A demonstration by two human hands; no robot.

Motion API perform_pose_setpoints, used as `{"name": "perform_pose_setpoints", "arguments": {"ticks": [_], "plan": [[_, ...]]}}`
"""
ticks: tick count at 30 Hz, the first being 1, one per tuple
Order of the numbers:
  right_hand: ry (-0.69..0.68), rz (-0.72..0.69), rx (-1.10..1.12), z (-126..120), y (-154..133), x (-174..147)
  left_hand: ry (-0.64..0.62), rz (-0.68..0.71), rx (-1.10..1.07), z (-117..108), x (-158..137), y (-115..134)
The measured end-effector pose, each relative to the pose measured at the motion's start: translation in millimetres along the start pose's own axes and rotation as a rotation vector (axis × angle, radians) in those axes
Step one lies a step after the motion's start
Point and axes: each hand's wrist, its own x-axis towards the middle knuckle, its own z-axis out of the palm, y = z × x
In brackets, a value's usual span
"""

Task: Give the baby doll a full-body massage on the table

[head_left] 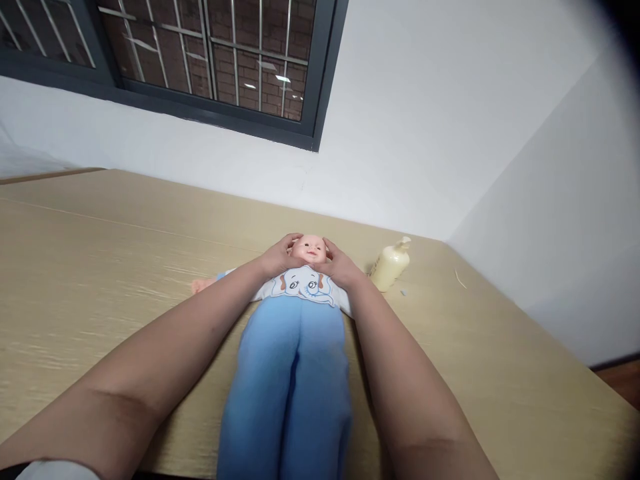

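Observation:
A baby doll point(299, 347) lies on its back on the wooden table, its legs toward me. It wears blue trousers and a white top with an elephant face on the chest. My left hand point(281, 257) cups the left side of the doll's head point(311, 248), fingers curved up beside it and thumb near the chin. From the right side my right hand point(340, 264) holds the head in the same way. One doll hand point(203, 285) sticks out past my left forearm. Parts of the doll's arms are hidden behind my forearms.
A pale yellow pump bottle point(389, 267) stands on the table point(125, 267) to the right of my right hand. A small bluish bit point(404, 293) and a thin pale strand point(461, 279) lie near it. Behind the table rise a white wall point(400, 133) and a barred window point(210, 60).

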Motion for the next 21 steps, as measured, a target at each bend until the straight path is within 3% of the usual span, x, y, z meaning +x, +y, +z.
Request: {"name": "perform_pose_setpoints", "arguments": {"ticks": [4, 8, 15, 17, 21], "plan": [[-0.015, -0.024, -0.016, -1, -2, -1, 0.005, 0.015, 0.04, 0, 0, 0], [-0.016, 0.006, 0.128, -5, 7, 1, 0.006, 0.002, 0.02, 0, -2, 3], [-0.066, 0.083, 0.423, -12, 19, 5, -0.097, -0.016, -0.26, 4, -6, 9], [-0.041, 0.087, 0.403, -10, 18, 5, -0.116, -0.027, -0.326, 4, -6, 9], [0.0, 0.08, 0.156, -4, 12, 3, -0.038, -0.04, -0.166, 2, -5, 7]]}}
